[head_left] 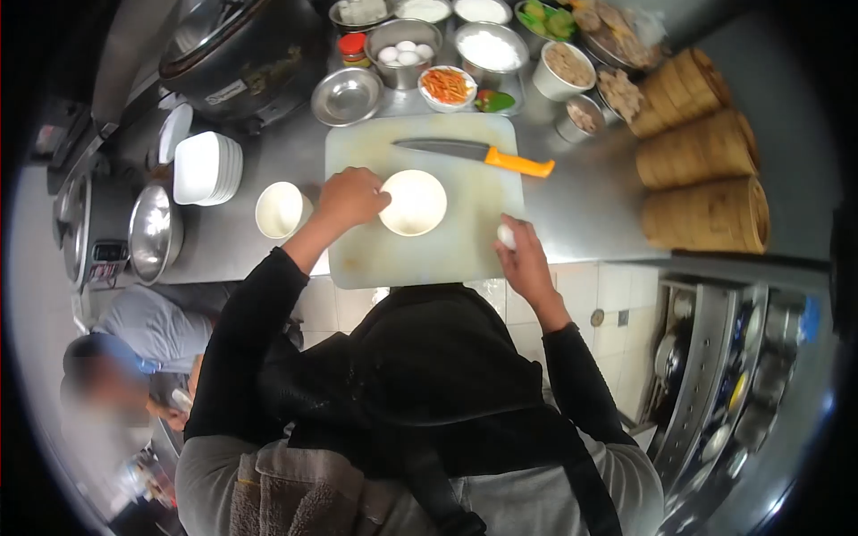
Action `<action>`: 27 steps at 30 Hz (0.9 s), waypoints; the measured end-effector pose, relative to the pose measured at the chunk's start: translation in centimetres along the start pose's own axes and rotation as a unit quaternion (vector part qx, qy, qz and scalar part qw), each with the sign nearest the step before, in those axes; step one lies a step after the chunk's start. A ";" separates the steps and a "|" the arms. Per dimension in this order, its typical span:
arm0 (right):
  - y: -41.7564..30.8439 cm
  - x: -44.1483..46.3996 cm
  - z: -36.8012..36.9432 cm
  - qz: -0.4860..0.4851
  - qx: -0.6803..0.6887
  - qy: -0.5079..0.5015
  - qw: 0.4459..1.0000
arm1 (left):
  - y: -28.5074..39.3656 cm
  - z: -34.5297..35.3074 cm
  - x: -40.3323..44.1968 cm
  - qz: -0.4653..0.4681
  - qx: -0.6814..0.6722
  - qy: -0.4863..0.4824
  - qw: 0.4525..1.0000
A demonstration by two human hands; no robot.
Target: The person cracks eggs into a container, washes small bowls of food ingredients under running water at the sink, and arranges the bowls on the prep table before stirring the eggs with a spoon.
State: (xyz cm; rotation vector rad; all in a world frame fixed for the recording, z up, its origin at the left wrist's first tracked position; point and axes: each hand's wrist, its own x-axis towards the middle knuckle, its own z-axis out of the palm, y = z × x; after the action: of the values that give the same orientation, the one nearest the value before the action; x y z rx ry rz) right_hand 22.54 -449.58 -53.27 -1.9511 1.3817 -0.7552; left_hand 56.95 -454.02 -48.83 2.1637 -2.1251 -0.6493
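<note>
A round white bowl (413, 204) stands upright on the pale cutting board (474, 259); its inside looks bare and bright. My left hand (353, 196) is closed at the bowl's left side, fingertips on the rim. A white egg (507, 237) is pinched between the thumb and fingers of my right hand (527, 261), by the board's front right edge. Behind the bowl lies a knife (518, 163) with an orange handle, its blade pointing left. To the left of the board sits a white cup (282, 210).
Along the back are a bowl of eggs (404, 52), a bowl of shredded orange food (447, 87) and a metal dish (348, 96). Bamboo steamers (706, 214) line the right side. Stacked white dishes (207, 168) stand left. Another person (134, 393) is at lower left.
</note>
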 end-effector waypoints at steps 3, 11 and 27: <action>-1.0 -2.3 0.1 -0.062 -0.150 0.029 0.986 | 3.2 -0.7 -0.5 0.044 -0.009 -0.051 0.998; -0.5 -2.4 2.7 -0.057 -0.247 0.017 0.967 | 0.5 -1.8 -2.2 0.095 -0.338 -0.031 0.936; -9.2 8.7 -0.5 0.102 0.431 -0.216 0.870 | 5.1 -2.7 -2.8 0.241 -0.381 0.038 0.892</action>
State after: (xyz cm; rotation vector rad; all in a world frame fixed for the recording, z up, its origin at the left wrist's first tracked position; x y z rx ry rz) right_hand 30.17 -455.56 -45.12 -1.1388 0.7495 -0.6228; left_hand 53.07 -452.32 -44.01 1.1789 -1.8001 -1.0744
